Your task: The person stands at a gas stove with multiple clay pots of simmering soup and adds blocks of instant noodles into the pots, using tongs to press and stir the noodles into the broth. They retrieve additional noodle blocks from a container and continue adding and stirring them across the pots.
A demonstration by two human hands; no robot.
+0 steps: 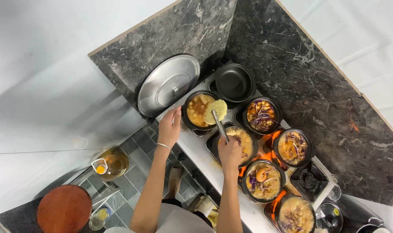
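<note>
Right hand (230, 152) fingers grip metal tongs (220, 125), holding a pale round noodle block (215, 110) over the black broth-filled pot (199, 109). Left hand (169, 127), fingers loosely curled, touches that pot's rim. Noodles not yet submerged; five nearby pots already topped.

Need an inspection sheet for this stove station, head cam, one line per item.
Surface: steel stove top, flames showing between the burners.
Job's things: tongs hold a noodle block over a pot of broth; five more filled pots, one empty black pot.
Clutter: big steel lid leaning on the wall; oil bottle; red lid.
Grippers: left hand at the stove edge by the broth pot; right hand grips the tongs.
Cables: nothing seen.
Surroundings: dark marble walls, grey tiled floor.
</note>
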